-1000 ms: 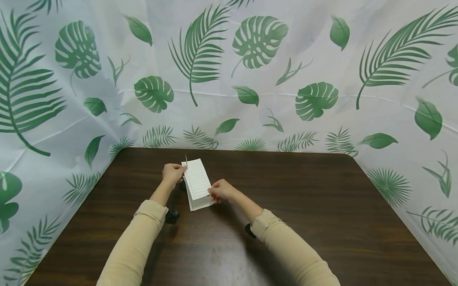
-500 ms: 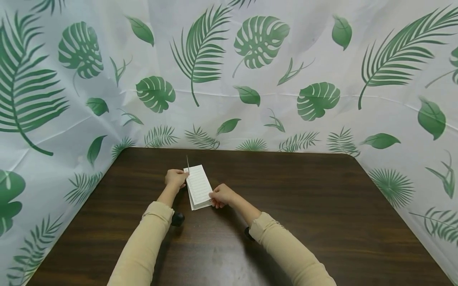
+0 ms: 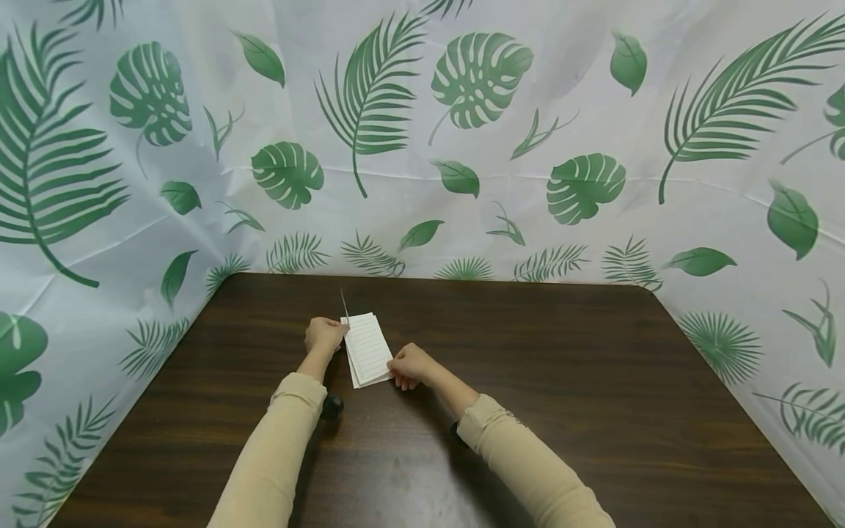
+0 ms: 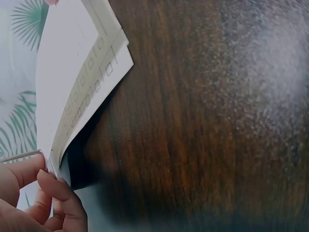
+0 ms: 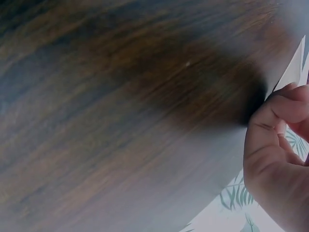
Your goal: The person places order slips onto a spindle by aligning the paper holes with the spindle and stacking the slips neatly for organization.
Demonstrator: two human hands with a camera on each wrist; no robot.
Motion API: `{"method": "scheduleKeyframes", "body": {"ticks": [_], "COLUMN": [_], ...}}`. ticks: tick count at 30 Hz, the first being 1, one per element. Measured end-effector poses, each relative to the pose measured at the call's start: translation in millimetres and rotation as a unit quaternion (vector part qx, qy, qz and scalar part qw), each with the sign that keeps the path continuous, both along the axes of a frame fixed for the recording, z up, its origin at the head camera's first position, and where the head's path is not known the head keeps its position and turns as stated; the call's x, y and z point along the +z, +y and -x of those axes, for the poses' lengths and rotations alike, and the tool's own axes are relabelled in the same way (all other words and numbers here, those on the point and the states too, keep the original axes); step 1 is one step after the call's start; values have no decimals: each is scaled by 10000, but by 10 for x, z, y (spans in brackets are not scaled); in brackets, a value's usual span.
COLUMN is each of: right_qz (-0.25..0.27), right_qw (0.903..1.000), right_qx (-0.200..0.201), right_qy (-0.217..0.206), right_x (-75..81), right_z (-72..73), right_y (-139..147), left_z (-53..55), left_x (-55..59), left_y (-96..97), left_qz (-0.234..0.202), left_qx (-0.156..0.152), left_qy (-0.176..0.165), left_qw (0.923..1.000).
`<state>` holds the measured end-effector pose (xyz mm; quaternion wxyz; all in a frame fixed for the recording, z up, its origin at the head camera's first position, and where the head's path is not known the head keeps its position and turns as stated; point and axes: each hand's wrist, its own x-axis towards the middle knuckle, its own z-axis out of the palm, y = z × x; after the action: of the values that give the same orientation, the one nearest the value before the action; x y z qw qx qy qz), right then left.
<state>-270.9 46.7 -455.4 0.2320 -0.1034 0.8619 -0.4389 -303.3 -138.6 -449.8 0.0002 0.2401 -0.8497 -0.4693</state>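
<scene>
A small stack of white lined paper sheets (image 3: 367,348) lies tilted over the table, left of centre in the head view. My left hand (image 3: 323,336) pinches its upper left corner between thumb and fingers. From those fingers juts a thin grey stick (image 4: 19,155), pointing away from me; its kind is not clear. Small printed boxes run along the edges of the lower sheets (image 4: 104,70) in the left wrist view, where the layers fan apart. My right hand (image 3: 411,364) pinches the lower right corner. Only a sliver of paper (image 5: 292,70) shows beside it in the right wrist view.
The dark wood-grain table (image 3: 561,381) spreads wide around both hands. Behind it and along the sides hangs a white cloth (image 3: 409,81) printed with green leaves. A black device (image 3: 332,407) shows under the left wrist.
My left hand has come slightly toward me and right, lowering the top sheet. The sheets lie closer over one another, with less of the lower one showing. My right hand has shifted slightly nearer.
</scene>
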Motion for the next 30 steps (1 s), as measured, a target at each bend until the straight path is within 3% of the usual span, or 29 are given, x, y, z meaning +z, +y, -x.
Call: {"method": "scheduleKeyframes", "body": {"ticks": [10, 20, 26, 30], "right_qz": [-554, -672, -626, -640], "right_qw": [9963, 9951, 9977, 9969], "right_qx": [305, 363, 100, -287], "right_qy": [587, 625, 218, 347], "right_x": [-41, -27, 29, 34], "right_z": [-9, -6, 17, 121], "right_y": [-13, -30, 1, 34], "left_z": [0, -5, -29, 34], "left_x": [-69, -75, -111, -130], "left_y": [7, 31, -13, -107], "left_qz": [662, 844, 791, 491], "left_qx": [-193, -217, -497, -817], "left_qy": [-58, -10, 222, 77], "left_qw": [9976, 9962, 9954, 9954]}}
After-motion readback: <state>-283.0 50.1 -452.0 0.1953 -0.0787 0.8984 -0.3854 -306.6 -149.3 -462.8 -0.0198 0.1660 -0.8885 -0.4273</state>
